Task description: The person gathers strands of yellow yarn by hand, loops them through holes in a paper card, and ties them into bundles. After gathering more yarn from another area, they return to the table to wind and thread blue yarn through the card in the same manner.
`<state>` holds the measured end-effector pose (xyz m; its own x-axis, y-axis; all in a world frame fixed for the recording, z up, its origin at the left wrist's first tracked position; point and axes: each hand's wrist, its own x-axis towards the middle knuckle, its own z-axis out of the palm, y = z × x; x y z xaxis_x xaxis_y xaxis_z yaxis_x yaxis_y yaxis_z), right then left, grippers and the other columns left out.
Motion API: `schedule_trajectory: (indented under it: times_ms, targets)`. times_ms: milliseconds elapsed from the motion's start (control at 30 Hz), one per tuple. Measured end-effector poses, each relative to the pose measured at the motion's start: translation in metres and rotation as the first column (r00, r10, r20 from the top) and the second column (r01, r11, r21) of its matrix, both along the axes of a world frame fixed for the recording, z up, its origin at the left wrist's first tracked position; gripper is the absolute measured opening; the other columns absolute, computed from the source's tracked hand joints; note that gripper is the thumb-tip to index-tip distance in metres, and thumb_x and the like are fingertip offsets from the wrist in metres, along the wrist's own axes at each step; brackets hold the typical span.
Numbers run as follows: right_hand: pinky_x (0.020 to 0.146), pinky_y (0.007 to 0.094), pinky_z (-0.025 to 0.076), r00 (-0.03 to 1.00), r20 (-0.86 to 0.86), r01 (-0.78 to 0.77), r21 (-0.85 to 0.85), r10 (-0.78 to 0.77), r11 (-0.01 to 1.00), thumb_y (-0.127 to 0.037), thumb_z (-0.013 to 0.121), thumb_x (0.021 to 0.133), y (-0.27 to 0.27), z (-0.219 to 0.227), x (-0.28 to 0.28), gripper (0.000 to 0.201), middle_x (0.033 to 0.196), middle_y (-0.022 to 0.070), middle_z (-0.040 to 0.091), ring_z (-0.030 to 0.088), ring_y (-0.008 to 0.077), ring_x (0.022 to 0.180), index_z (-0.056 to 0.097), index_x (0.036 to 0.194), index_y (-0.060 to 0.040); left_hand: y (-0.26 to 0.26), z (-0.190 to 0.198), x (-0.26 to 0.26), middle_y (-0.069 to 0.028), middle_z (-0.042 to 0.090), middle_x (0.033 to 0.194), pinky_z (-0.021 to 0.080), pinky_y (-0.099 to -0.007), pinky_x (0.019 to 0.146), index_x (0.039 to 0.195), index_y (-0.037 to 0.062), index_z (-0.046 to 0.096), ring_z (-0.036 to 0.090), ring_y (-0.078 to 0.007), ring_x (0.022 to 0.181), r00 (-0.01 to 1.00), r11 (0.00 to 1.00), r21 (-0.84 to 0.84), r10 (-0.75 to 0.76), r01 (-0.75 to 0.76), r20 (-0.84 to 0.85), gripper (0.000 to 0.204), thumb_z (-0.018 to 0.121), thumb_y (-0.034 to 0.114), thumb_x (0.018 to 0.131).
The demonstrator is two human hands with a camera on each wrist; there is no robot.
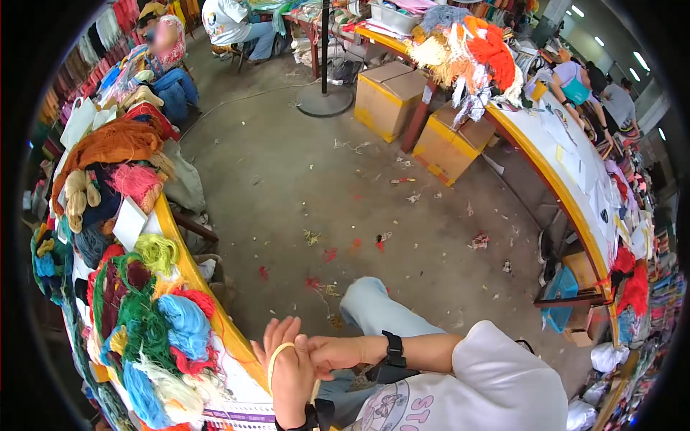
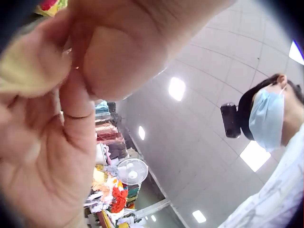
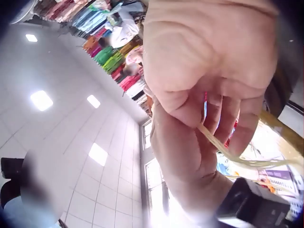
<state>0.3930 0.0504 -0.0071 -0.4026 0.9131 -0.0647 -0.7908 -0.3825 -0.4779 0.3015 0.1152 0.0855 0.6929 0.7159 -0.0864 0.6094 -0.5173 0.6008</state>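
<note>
- The left hand is nearest, upright, its fingers mostly straight and a thin band of pale yellow yarn looped round it below the fingertips. If those fingers lean together, the loop could lose its tension and ride up off them.
- The right hand is against it, fingers curled, and seems to pinch the yarn where it comes out beside the thumb. The exact grip is partly hidden; a loose pinch could let the strands slide, while a hard pull could bunch them or bite into the skin.
- The yarn's loose length trails past the left wrist in the right wrist view, near a black boxy wrist device. A snag on its corners could jerk the loop out of shape.
- Just beyond are the light blue jeans; a shifting knee could nudge the forearms.
- Beside the left hand runs the yellow-edged white table, heaped with a tangled green skein, a bright blue skein and a cream skein. A trailing end could catch in these loose fibres and knot, the cream one being hardest to tell apart.
- Farther off, the grey floor carries red fibre scraps; a dropped end could pick up lint there.
</note>
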Motion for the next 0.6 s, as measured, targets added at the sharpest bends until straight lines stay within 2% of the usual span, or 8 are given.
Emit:
schedule_trajectory:
  times_ms: [33,67,167,200,233,367,467,600]
  targets:
    - [0.038,0.0193,0.026,0.988,-0.097,-0.115,0.048,0.119,0.992,-0.020,0.046,0.086,0.005,-0.001,0.006,0.021,0.056,-0.0020,0.041,0.037,0.0051,0.044,0.053,0.093,-0.0013,0.007,0.000,0.000,-0.0111,0.053,0.110,0.021,-0.0475,0.099,0.105,0.0019,0.056,0.042,-0.0293,0.113,0.998,0.988,-0.154,0.033,-0.025,0.053,0.028,0.042,0.018,0.088]
    - [0.038,0.0193,0.024,0.990,-0.012,-0.141,0.025,0.141,0.990,-0.022,0.046,0.087,0.006,0.001,0.013,0.022,0.054,-0.0035,0.038,0.034,0.0043,0.043,0.053,0.090,-0.0015,0.014,0.000,0.001,-0.0115,0.055,0.108,0.024,-0.0457,0.098,0.105,0.0008,0.056,0.044,-0.0287,0.111,0.992,0.951,-0.307,0.073,-0.038,0.103,0.028,0.041,0.019,0.089]
    - [0.037,0.0198,0.019,0.946,0.296,-0.132,-0.018,0.132,0.991,-0.031,0.046,0.088,0.001,0.030,0.044,0.030,0.050,-0.0080,0.030,0.025,0.0022,0.041,0.055,0.084,-0.0026,0.032,0.005,0.006,-0.0140,0.059,0.091,0.041,-0.0378,0.083,0.098,0.0010,0.056,0.055,-0.0234,0.085,0.829,0.641,-0.763,0.380,0.083,0.410,0.039,0.033,0.032,0.093]
    - [0.037,0.0198,0.019,0.920,0.388,-0.046,-0.030,0.054,0.998,-0.030,0.047,0.088,-0.004,0.037,0.056,0.029,0.050,-0.0078,0.030,0.025,0.0018,0.041,0.056,0.083,-0.0027,0.035,0.015,0.009,-0.0137,0.059,0.087,0.044,-0.0368,0.078,0.096,0.0018,0.055,0.057,-0.0214,0.076,0.731,0.542,-0.823,0.490,0.171,0.474,0.041,0.032,0.035,0.093]
    - [0.037,0.0195,0.019,0.928,0.373,0.003,-0.075,0.025,0.997,-0.029,0.047,0.088,-0.010,0.040,0.067,0.029,0.050,-0.0078,0.032,0.027,0.0016,0.041,0.056,0.082,-0.0026,0.035,0.030,0.021,-0.0079,0.054,0.073,0.045,-0.0367,0.075,0.086,0.0031,0.052,0.049,-0.0177,0.062,0.665,0.453,-0.883,0.622,0.123,0.412,0.041,0.033,0.039,0.092]
    - [0.038,0.0196,0.021,0.796,0.605,0.140,-0.120,-0.040,0.983,-0.029,0.048,0.087,-0.036,0.073,0.119,0.027,0.052,-0.0075,0.034,0.029,0.0018,0.044,0.058,0.080,-0.0050,0.043,0.059,0.052,0.0004,0.028,0.054,0.044,-0.0340,0.066,0.072,0.0057,0.047,0.027,-0.0126,0.048,0.490,0.023,-0.901,0.833,0.433,0.256,0.042,0.030,0.037,0.093]
    - [0.041,0.0175,0.022,0.586,0.807,0.181,-0.213,0.069,0.960,-0.032,0.049,0.086,-0.069,0.094,0.159,0.026,0.055,-0.0090,0.035,0.030,0.0010,0.047,0.060,0.080,-0.0091,0.037,0.089,0.081,0.0020,0.027,0.053,0.038,-0.0303,0.057,0.072,0.0075,0.047,0.025,-0.0108,0.047,0.518,-0.034,-0.846,0.804,0.532,0.293,0.040,0.031,0.037,0.093]
    - [0.043,0.0181,0.024,0.586,0.809,0.377,-0.222,-0.045,0.899,-0.032,0.051,0.085,-0.133,0.122,0.210,0.025,0.056,-0.0093,0.038,0.031,0.0012,0.048,0.061,0.080,-0.0103,0.014,0.139,0.137,0.0028,0.027,0.053,0.030,-0.0268,0.052,0.071,0.0091,0.047,0.024,-0.0099,0.046,0.623,-0.057,-0.908,0.745,0.416,0.239,0.039,0.031,0.038,0.093]
